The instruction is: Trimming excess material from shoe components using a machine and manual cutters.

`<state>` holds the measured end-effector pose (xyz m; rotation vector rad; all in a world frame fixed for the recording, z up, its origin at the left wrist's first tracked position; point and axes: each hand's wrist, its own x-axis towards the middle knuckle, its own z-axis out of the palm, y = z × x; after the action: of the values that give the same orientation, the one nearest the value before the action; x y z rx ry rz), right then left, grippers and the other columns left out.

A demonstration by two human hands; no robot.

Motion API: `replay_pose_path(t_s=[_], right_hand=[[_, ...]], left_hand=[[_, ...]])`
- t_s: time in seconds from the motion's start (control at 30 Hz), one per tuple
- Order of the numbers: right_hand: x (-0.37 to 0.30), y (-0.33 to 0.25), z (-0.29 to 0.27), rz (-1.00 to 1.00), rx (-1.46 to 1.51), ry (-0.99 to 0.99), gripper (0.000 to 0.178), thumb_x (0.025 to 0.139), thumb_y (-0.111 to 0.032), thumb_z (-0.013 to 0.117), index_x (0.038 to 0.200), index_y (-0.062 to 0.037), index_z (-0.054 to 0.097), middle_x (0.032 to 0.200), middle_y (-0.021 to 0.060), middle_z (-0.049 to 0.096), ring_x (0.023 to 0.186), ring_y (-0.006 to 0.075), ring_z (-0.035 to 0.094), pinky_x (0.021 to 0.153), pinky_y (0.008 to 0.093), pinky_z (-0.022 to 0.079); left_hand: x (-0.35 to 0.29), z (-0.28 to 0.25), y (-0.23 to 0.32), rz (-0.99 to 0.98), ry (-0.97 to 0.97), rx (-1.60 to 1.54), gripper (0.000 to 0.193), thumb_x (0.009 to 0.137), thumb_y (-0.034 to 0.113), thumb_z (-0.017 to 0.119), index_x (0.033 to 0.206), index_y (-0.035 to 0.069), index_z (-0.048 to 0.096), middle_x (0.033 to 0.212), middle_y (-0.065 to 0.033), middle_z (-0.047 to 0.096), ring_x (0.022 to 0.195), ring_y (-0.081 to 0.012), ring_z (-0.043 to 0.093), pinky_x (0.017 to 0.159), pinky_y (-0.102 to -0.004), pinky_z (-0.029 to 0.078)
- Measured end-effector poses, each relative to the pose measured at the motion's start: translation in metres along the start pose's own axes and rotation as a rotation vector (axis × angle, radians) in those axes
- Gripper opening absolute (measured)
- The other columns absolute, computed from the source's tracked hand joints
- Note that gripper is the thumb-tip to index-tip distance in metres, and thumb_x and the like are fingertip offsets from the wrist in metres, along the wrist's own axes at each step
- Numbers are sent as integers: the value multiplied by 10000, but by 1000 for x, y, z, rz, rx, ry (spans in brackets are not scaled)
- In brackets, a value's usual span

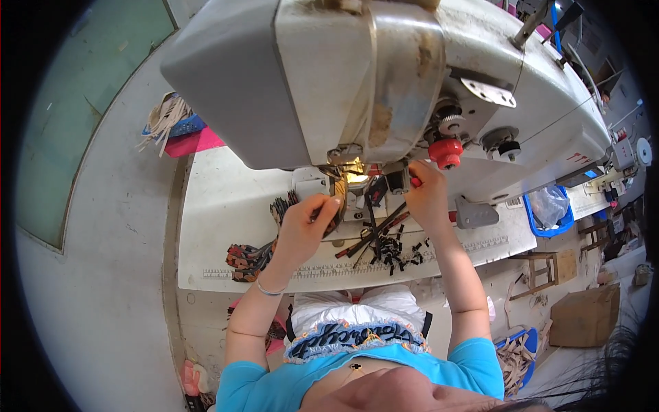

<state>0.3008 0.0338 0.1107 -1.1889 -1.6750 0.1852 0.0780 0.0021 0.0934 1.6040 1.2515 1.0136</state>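
The strap (pixel 339 192) is a narrow, flat band. Where the machine's light (pixel 355 169) falls on it, it looks tan to gold with darker marks; lower down, by the fingers, it turns dark, and its pattern there is too small to read. It lies at the front of the sewing machine (pixel 329 82), just left of the lit spot beneath the machine's head, over the white table (pixel 226 199). Its long axis runs nearly straight away from the person, its far end pointing up toward the lit spot and its near part bending down and slightly left beside the hand. Where the far end stops is hidden under the machine.

The left hand (pixel 302 226) grasps the strap, thumb and fingers pinched together at its edge. The right hand (pixel 427 196) is raised at the machine's front, right of the light, with its fingers curled. A small red piece (pixel 416 182) shows at the fingertips; whether the hand grips it or only touches it, one cannot tell.

Left of the left hand lies a bundle of patterned bands (pixel 248 259), black with orange-brown. Between the forearms, short black scraps (pixel 392 253) are scattered near a ruler strip (pixel 473 244) along the table's front.
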Motion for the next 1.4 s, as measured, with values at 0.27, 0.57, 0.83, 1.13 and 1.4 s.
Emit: replay_pose_path(t_s=[0.27, 0.57, 0.83, 1.13, 1.4], right_hand=[[-31, 12, -30, 308, 218, -150, 176, 855, -165, 626, 898, 4, 646, 646, 62, 551, 548, 113, 430, 524, 255, 365], [-68, 15, -20, 353, 114, -426, 148, 868, -123, 598, 955, -16, 654, 684, 26, 582, 604, 54, 466, 537, 208, 360], [-82, 30, 2, 465, 234, -478, 181, 879, -143, 589, 961, 5, 653, 765, 48, 631, 691, 70, 545, 632, 221, 429], [-83, 0, 19, 593, 687, -522, 149, 842, -100, 646, 927, 23, 641, 760, 7, 629, 731, 43, 531, 688, 205, 430], [-85, -18, -2, 675, 868, -660, 144, 825, -128, 669, 872, 1, 625, 794, -11, 597, 672, 25, 458, 591, 177, 361]], left_hand=[[-26, 8, -63, -45, -25, -135, 217, 909, 218, 561, 963, 25, 646, 865, -1, 639, 735, -62, 562, 643, -213, 456], [-6, 74, -74, 134, 9, 503, 148, 807, 177, 651, 867, 42, 658, 853, -75, 607, 640, -192, 591, 567, -301, 458], [-11, 55, -62, 91, 5, 425, 138, 839, 146, 624, 938, 50, 634, 920, -83, 616, 766, -183, 625, 647, -269, 480], [-39, 42, -20, 13, -10, -89, 202, 887, 106, 574, 1075, 34, 584, 879, -59, 664, 791, -102, 625, 671, -232, 501], [-60, 30, 5, 362, 96, 61, 148, 747, -44, 651, 890, -11, 638, 820, -110, 632, 695, -212, 624, 606, -281, 493]])
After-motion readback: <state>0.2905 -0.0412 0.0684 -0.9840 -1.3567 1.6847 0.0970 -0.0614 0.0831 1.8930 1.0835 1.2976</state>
